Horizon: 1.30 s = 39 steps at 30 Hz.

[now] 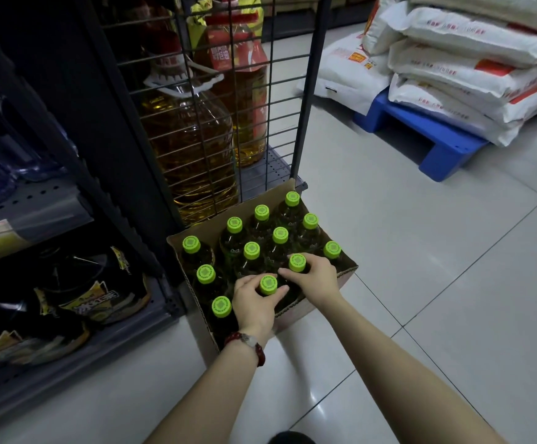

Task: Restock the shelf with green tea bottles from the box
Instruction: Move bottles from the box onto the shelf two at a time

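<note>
Head view: both hands reach into the cardboard box on the floor; left hand and right hand each pinch an upright green tea bottle's neck, shelf lying leftward.

Both arms outstretched downward, left grip and right grip side by side (fingers curled, pinching)

Lighting uneven: the dark metal shelf unit at left sits in deep shadow, detail lost. The glossy pale floor tiles carry soft overhead reflections. Wide-angle bending at the edges; the stacked white sacks show slight blur.
</note>
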{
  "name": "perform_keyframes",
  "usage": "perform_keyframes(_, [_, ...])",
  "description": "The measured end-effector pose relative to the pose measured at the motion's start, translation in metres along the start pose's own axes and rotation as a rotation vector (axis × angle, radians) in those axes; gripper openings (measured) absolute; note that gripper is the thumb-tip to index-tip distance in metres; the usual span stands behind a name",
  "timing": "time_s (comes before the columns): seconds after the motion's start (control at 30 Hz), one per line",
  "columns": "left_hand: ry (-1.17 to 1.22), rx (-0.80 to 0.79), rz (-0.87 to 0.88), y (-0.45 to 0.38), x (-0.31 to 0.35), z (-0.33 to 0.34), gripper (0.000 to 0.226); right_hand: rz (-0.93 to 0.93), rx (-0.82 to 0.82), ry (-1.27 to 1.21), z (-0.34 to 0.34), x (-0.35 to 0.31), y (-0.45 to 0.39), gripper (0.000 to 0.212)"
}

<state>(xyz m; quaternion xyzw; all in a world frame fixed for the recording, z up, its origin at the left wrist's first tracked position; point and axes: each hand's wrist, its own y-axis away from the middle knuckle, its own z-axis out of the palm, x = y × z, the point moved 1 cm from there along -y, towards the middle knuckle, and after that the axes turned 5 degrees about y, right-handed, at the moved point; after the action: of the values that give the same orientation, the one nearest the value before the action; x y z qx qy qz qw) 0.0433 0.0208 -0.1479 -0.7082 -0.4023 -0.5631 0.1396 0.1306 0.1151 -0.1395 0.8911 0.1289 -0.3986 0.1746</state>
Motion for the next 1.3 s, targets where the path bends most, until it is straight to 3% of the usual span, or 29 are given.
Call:
perform_keyframes(0.27, [0.113,0.024,0.070,0.006,0.032,-0.007,0.033,0.000,0.051,-0.168,-0.025,-0.013,0.009,0.030])
perform_keyframes(0.5, [0.242,0.059,0.031,0.016,0.106,-0.045,0.028,0.017,0.032,-0.310,-0.081,-0.079,0.029,0.020])
perform_keyframes(0.73, [0.163,0.016,0.027,0.049,0.257,-0.116,0.023,-0.033,-0.012,-0.220,-0.175,-0.204,0.060,0.019])
perform_keyframes(0.97, [0.249,-0.050,-0.004,0.093,0.427,-0.202,0.020,-0.074,-0.079,-0.295,-0.294,-0.365,0.099,0.014])
perform_keyframes(1.3, [0.404,-0.096,0.203,0.175,0.656,-0.333,0.015,-0.244,-0.141,-0.353,-0.430,-0.580,0.181,0.026])
